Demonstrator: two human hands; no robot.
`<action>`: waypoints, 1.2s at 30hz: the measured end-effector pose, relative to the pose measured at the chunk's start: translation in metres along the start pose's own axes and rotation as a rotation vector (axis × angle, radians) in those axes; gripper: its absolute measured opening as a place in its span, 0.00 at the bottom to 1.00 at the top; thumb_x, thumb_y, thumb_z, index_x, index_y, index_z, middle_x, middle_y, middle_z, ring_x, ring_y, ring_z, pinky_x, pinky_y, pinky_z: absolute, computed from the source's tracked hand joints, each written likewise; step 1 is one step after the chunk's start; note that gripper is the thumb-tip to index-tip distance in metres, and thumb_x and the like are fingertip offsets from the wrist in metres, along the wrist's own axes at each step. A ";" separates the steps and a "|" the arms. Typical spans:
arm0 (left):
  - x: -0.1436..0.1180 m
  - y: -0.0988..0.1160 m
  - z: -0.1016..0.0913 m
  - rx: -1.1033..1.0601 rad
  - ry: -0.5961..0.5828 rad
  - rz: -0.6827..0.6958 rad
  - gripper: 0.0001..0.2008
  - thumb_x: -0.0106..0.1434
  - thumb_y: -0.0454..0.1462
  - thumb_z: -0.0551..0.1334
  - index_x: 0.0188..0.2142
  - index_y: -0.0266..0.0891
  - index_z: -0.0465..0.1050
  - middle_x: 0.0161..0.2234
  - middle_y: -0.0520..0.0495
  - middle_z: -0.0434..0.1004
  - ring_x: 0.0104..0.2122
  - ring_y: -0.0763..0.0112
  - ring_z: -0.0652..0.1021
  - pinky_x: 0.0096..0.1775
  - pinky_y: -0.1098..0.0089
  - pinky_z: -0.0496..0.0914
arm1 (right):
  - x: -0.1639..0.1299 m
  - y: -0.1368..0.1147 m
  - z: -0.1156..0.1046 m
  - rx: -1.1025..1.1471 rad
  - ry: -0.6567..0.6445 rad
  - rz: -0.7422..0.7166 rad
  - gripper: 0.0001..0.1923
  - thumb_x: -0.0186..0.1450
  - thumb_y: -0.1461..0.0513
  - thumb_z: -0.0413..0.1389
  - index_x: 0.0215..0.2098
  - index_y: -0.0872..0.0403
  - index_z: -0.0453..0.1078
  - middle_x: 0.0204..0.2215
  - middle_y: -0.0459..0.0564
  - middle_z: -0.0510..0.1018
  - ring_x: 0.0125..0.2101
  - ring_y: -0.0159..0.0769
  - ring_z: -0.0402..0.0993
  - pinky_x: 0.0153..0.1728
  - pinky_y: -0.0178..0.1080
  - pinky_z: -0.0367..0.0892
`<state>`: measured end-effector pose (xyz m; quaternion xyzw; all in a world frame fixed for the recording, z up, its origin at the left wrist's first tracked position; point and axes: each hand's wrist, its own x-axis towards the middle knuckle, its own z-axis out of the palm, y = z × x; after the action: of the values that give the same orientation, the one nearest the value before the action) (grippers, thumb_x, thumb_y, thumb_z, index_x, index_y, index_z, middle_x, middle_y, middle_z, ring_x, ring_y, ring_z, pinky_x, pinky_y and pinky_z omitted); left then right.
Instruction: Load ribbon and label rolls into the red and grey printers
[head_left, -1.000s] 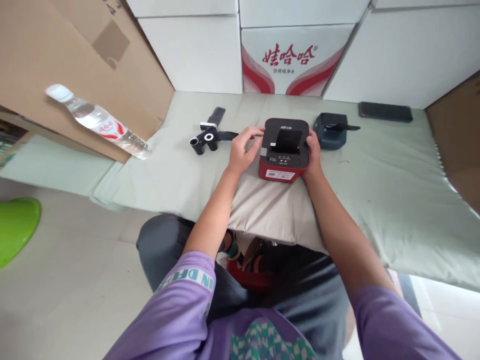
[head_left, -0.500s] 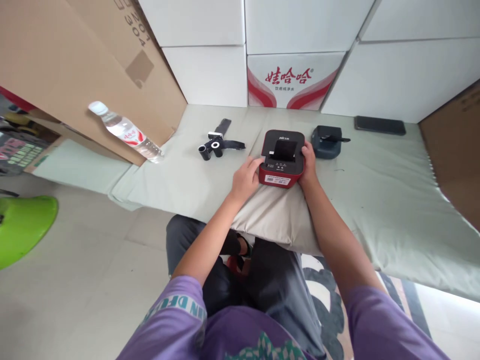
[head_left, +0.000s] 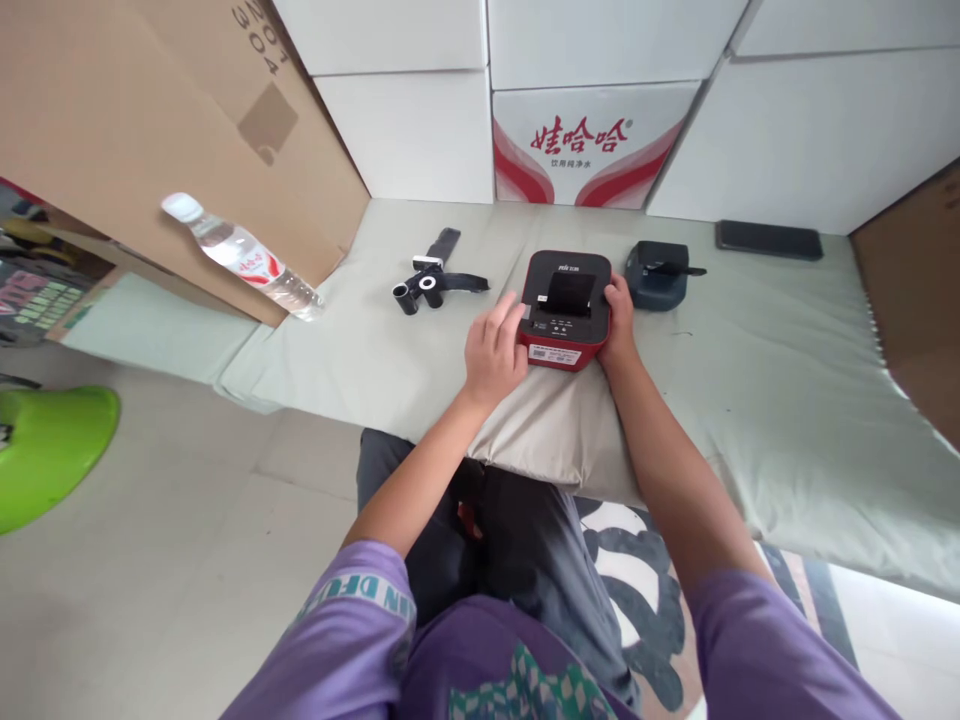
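Note:
A red box-shaped device with a black top [head_left: 568, 325] sits on the padded surface in front of me; it looks like a small label printer. A black flap rises from its top, and a white barcode sticker is on its front. My right hand [head_left: 619, 318] wraps around its right side, fingers on the edge. My left hand [head_left: 495, 348] is at its left edge, fingers loosely bent and slightly apart, holding nothing I can see. Further left lies a black strap-like piece with short tubes [head_left: 429, 284]. To the right stands a dark blue-black block [head_left: 658, 276] with a black strip across it.
A black phone [head_left: 769, 240] lies at the back right. A water bottle [head_left: 244, 256] leans by a large cardboard box [head_left: 187, 120] on the left. White cartons [head_left: 592, 145] line the back. A green chair [head_left: 56, 455] stands on the floor at left.
My left hand has lifted slightly off the device's left corner, its fingers now raised along the edge. My right hand keeps its hold. The view has shifted a little.

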<state>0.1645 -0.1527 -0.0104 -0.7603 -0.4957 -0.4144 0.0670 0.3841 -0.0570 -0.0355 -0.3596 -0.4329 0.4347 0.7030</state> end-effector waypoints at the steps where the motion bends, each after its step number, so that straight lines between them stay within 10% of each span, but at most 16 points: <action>1: 0.000 0.000 0.000 -0.002 -0.021 0.001 0.26 0.69 0.34 0.53 0.65 0.38 0.71 0.66 0.33 0.76 0.62 0.52 0.78 0.64 0.51 0.70 | 0.000 0.000 0.000 -0.004 -0.003 -0.003 0.29 0.56 0.38 0.66 0.48 0.44 0.77 0.48 0.44 0.84 0.54 0.44 0.80 0.65 0.52 0.72; 36: -0.003 0.002 -0.004 -0.128 -0.224 -0.224 0.31 0.66 0.35 0.54 0.69 0.47 0.66 0.61 0.42 0.81 0.49 0.56 0.84 0.49 0.60 0.78 | 0.005 0.004 -0.002 -0.022 -0.027 -0.013 0.30 0.54 0.35 0.67 0.45 0.43 0.78 0.48 0.45 0.83 0.55 0.46 0.79 0.67 0.53 0.70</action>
<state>0.1631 -0.1574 -0.0092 -0.7445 -0.5542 -0.3627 -0.0836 0.3860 -0.0512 -0.0382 -0.3588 -0.4495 0.4301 0.6959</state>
